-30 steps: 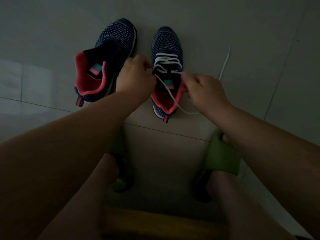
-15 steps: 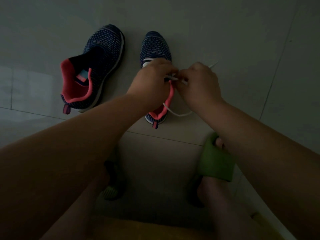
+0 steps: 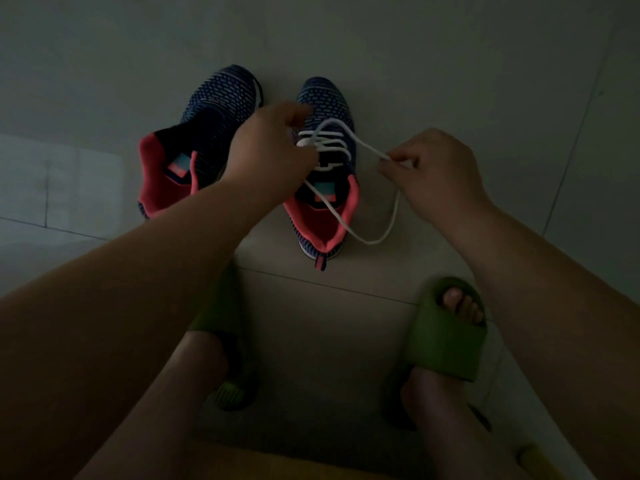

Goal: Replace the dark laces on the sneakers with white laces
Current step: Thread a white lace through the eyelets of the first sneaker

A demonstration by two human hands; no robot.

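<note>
- Head view: two dark knit sneakers stand side by side on the tiled floor point(image 3: 450, 64), toes toward 12 o'clock, near each other but apart.
- The right sneaker point(image 3: 325, 98) has a white lace point(image 3: 372, 241) crossing its eyelets; the left sneaker point(image 3: 211, 109), at 9 o'clock of it, shows no lace.
- The left hand point(image 3: 266, 157) is at the laced sneaker's 9 o'clock edge, fingers curled at the lace rows; whether they grip the lace I cannot tell.
- The right hand point(image 3: 436, 171), at 3 o'clock of that sneaker, has its fingers pinched on a strand of the lace.
- From that pinch a slack loop hangs toward 6 o'clock, running back over the pink collar.
- Green slippers point(image 3: 446, 337) are on the person's feet at 6 o'clock.
</note>
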